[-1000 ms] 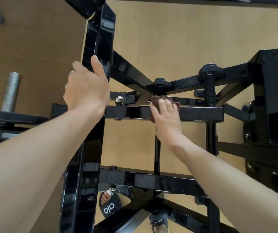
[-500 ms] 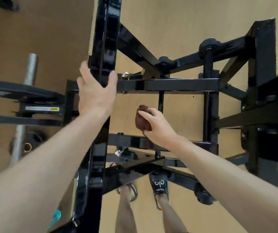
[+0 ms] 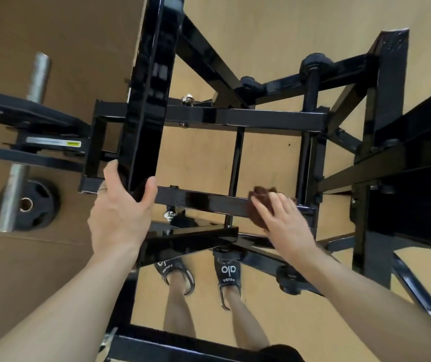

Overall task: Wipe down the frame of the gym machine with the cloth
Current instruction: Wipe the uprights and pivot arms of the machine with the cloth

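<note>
The gym machine's frame [image 3: 269,117] is glossy black square tube, seen from above. My left hand [image 3: 120,215] grips the thick upright beam [image 3: 146,100] at its near end, thumb on the right face. My right hand [image 3: 285,220] presses a dark brown cloth [image 3: 260,202] onto the nearer horizontal crossbar [image 3: 204,201], close to its right end. The fingers lie fairly straight over the cloth and are motion-blurred. Most of the cloth is hidden under the hand.
A steel bar [image 3: 20,163] with a black weight plate [image 3: 33,205] lies at the left. A threaded rod with a knob [image 3: 312,74] rises at the back right, by a tall black post [image 3: 384,121]. My sandalled feet [image 3: 227,275] stand on the tan floor below.
My right hand has carried the cloth from the far crossbar, through the open gap, onto the nearer crossbar. My left hand has slid down the upright beam. The view has tilted further downward.
</note>
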Available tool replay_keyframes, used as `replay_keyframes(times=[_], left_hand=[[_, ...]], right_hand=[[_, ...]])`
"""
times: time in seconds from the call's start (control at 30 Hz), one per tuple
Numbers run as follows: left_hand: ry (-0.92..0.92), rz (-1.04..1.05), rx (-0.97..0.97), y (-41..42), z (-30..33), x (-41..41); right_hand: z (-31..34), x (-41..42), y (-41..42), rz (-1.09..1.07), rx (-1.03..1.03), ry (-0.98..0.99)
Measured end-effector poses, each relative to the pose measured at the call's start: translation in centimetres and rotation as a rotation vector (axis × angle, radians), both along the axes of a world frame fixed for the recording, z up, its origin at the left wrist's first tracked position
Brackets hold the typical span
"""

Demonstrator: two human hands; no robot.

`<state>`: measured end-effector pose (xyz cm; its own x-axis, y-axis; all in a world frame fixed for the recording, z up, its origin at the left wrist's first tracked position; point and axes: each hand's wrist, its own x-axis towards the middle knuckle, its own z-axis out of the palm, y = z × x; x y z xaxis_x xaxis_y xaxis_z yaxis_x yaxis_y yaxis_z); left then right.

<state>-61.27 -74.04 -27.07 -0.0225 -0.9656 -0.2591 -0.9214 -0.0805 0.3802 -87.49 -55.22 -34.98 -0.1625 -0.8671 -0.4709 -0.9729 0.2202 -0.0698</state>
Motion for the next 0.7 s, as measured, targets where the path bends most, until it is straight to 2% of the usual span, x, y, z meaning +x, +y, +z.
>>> replay_keyframes(times=[0.07,0.17,0.27,0.47,0.57,0.7], left_hand=[[0.001,0.01,0.0,0.0,0.1,-0.1],[0.006,0.016,-0.003,0.1,0.1,-0.1],[0.009,0.008,-0.003,0.0,-0.1,-0.1],[0.009,-0.002,-0.011,-0.1,-0.5,0.0],[0.014,0.008,0.003,-0.2,-0.3,-0.1],[0.032,0.008,0.0,-0.1,-0.1,-0.2]], right_hand=[[1.7,-3.4,3.3,-0.044,0.001,0.04],[1.0,-3.7,2.4,0.016,0.062,0.095],[-1.5,-0.1,-2.1,0.143,0.082,0.068],[-5.6,8.1,-11.0,0.378,-0.01,-0.039],[-5.4,7.8,-11.1,0.377,-0.038,-0.098],[-3.2,2.9,-6.0,0.231,-0.028,-0.124]])
